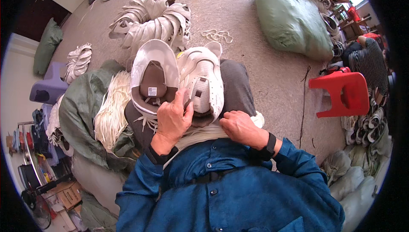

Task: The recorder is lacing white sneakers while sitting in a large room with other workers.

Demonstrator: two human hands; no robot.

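Shoes: pair of white sneakers lying on the person's lap, soles away from the camera, openings facing up; smooth white uppers, perforated panel on the right one, brown lining and insole on the left one with a small pale square label inside.
Left hand: left hand rests on the tongue area between the two sneakers, fingers curled over the edge of the right shoe's opening, grip closed on that edge; dark band at the wrist.
Right hand: right hand lies low on the lap just beside the heel of the right sneaker, fingers bent down onto a bundle of pale cord; cannot tell whether the grip is pinched on the cord or only touching it; dark watch on the wrist.
Laces: thick hank of cream laces, stringy and flat, draped over a grey-green sack to the person's left.
Floor: beige carpet, short nap; a loose white lace curled on it beyond the shoes.
Stock: heap of white shoe uppers fanned in rows farther off; a bulging pale-green bag at upper right.
Seating: red plastic stool to the right, glossy, square-topped.
Clothing: blue buttoned shirt, grey trousers.
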